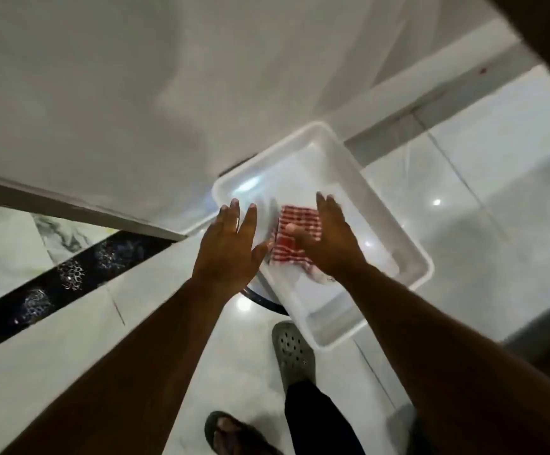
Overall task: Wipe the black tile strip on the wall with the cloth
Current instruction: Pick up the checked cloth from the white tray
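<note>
Cloth [295, 238] lies between both open hands.

The person has bare forearms, dark trousers [319, 421], a grey perforated clog [293, 351] and a dark sandal [231, 431].

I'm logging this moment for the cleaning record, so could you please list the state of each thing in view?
cloth: red-and-white checked, crumpled, lying inside the tray, not gripped.
white tray: open-topped, holding the cloth.
left hand: open, fingers spread, above the tray's edge, holding nothing.
right hand: open, fingers extended, over the cloth; contact unclear.
black tile strip: on the wall, untouched, no cloth on it.
</note>
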